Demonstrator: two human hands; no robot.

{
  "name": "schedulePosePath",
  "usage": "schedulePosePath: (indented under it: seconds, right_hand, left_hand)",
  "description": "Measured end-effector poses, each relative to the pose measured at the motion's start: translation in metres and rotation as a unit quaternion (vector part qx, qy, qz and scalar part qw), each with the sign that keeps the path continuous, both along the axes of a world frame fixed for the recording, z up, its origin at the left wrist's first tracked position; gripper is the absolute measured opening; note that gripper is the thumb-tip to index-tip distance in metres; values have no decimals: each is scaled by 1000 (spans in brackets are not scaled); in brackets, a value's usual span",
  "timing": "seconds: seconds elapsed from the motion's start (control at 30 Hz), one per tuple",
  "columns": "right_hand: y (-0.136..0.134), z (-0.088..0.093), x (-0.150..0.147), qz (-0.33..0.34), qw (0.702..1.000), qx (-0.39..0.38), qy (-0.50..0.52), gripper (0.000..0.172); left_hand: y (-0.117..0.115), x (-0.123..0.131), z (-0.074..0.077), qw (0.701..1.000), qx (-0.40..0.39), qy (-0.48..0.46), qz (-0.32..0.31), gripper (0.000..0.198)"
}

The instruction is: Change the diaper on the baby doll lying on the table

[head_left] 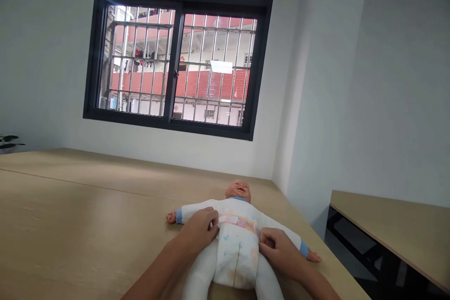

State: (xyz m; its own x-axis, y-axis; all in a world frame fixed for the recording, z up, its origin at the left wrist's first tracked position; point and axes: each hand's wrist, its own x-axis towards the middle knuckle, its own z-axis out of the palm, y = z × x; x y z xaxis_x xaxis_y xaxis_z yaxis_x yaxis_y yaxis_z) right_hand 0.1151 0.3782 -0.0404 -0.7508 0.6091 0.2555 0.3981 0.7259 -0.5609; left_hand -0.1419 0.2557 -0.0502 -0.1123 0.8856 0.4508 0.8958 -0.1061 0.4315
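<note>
A baby doll (236, 225) lies on its back on a light wood tabletop (87, 225), its head toward the window. It wears a white long-sleeved suit with blue cuffs and a printed disposable diaper (236, 258) with a pink waistband. My left hand (198, 232) grips the diaper's waistband at the doll's side. On the opposite side, my right hand (276, 247) holds the diaper's edge at the waist. The doll's legs run toward me, and their ends are out of the picture.
A black-framed, barred window (176, 63) is set in the white wall behind the table. A lower wood-topped desk (379, 220) stands beyond the table's right edge. Dark plant leaves (9, 141) show at the far left.
</note>
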Motion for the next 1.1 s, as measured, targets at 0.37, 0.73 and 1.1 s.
schedulePosePath:
  seconds: [0.37, 0.73, 1.1]
  right_hand:
    - [11, -25, -10, -82, 987, -67, 120, 34]
    - [22, -30, -5, -155, 980, -21, 119, 42]
    - [0, -23, -16, -107, 983, -27, 147, 34]
  left_hand:
    - [5, 7, -9, 985, 42, -162, 31, 13]
    - [-1, 1, -8, 982, 14, -160, 102, 13]
    - [14, 4, -14, 979, 16, -204, -24, 38]
